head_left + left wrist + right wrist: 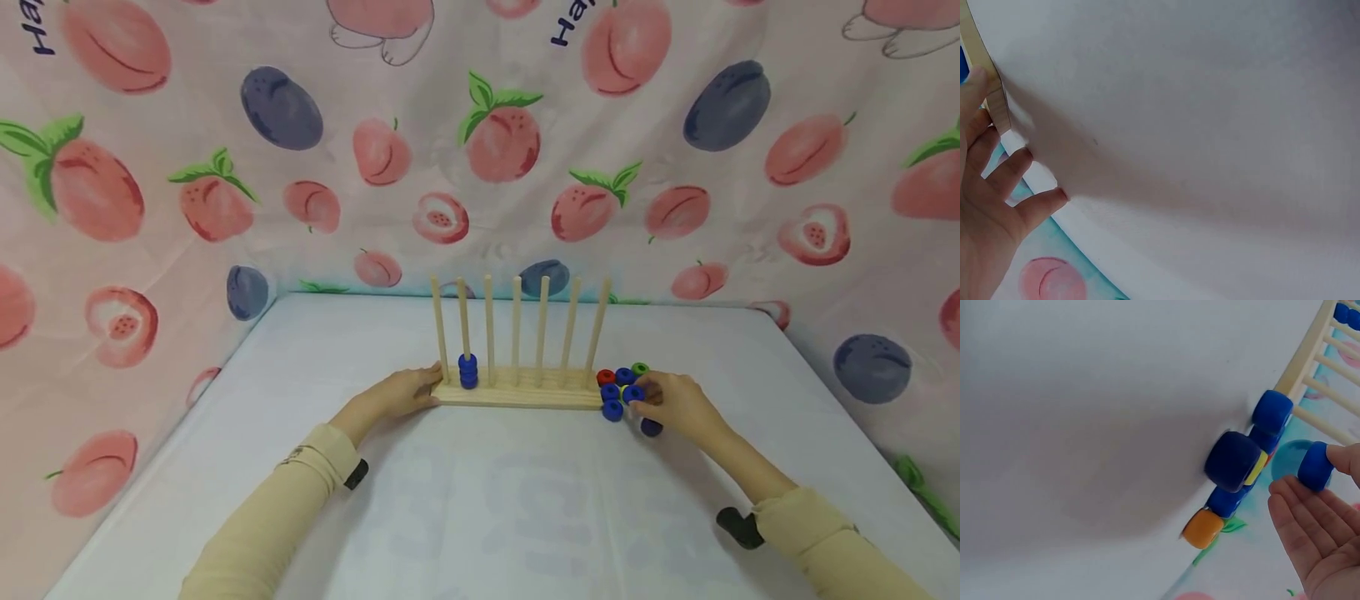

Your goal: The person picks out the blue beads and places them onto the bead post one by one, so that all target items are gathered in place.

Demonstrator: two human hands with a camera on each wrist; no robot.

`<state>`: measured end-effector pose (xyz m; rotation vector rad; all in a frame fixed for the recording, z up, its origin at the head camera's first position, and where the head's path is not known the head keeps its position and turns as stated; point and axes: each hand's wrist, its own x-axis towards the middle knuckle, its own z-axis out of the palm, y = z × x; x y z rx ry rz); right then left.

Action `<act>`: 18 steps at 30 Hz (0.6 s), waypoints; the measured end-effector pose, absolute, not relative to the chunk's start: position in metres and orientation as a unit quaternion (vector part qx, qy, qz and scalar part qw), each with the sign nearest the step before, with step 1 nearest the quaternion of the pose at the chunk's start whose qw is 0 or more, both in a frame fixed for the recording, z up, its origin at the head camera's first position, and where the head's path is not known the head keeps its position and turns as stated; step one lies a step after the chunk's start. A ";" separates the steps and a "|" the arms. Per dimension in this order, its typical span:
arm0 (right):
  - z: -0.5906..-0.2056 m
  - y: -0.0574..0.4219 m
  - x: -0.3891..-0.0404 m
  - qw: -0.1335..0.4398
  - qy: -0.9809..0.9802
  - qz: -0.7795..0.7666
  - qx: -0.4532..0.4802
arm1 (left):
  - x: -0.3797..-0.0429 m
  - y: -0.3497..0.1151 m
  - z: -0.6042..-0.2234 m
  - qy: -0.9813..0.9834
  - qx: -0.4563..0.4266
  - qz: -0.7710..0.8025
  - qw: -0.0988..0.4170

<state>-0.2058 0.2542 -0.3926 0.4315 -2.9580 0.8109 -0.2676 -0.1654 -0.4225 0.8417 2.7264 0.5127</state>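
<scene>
A wooden peg stand [525, 398] with several upright pegs stands toward the back of the table. On the second peg from the left sits a stack of blue beads [468, 372]. My left hand [405, 392] grips the left end of its base, the thumb on one side and fingertips at the end. At the right end, my right hand [678, 404] pinches a blue bead [1316, 466] between thumb and fingers, raised over the loose ones. Beside the base lie a red bead [606, 377], a green bead [640, 368], an orange bead [1203, 529] and several blue beads [612, 410].
A white cloth covers the table [510, 500]. Behind it hangs a curtain [435, 125] printed with peaches and plums. A dark blue bead [652, 427] lies nearer the front, below the right hand.
</scene>
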 end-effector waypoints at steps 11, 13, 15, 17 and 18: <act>-0.392 0.244 -0.201 0.047 -0.943 0.278 0.179 | -0.264 -0.165 -0.423 0.934 0.283 0.182 0.121; -0.392 0.242 -0.201 0.047 -0.938 0.284 0.191 | -0.263 -0.166 -0.423 0.934 0.281 0.184 0.122; -0.391 0.240 -0.200 0.048 -0.935 0.287 0.201 | -0.263 -0.165 -0.423 0.934 0.281 0.184 0.123; -0.389 0.238 -0.199 0.049 -0.933 0.287 0.213 | -0.264 -0.164 -0.421 0.934 0.284 0.181 0.120; -0.388 0.237 -0.199 0.050 -0.932 0.286 0.218 | -0.265 -0.164 -0.420 0.934 0.286 0.179 0.117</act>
